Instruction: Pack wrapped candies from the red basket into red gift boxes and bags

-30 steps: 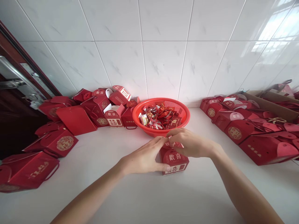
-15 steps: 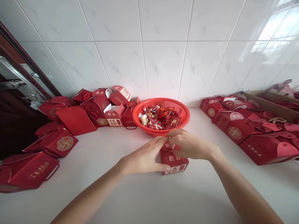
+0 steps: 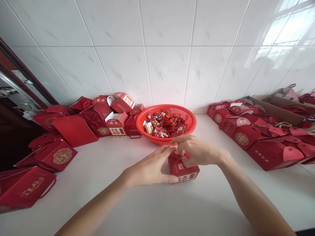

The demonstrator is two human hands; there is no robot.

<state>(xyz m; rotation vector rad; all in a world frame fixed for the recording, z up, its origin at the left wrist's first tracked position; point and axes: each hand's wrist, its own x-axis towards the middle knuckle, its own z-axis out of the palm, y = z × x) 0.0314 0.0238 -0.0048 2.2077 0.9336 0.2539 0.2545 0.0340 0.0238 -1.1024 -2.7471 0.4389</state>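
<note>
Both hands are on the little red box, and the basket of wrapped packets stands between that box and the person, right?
Not quite: in the head view, the basket stands beyond the little red box, between it and the tiled wall. The left hand and right hand are on that box.

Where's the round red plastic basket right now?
Near the centre of the head view, the basket stands before the white tiled wall, just beyond the red cardboard box touched by the left hand and right hand.

Bare forearms (image 3: 98, 202) angled inward, left grip (image 3: 149, 169) cupped, thumb (image 3: 169, 178) spread, right grip (image 3: 195, 150) curled downward, close together
</note>
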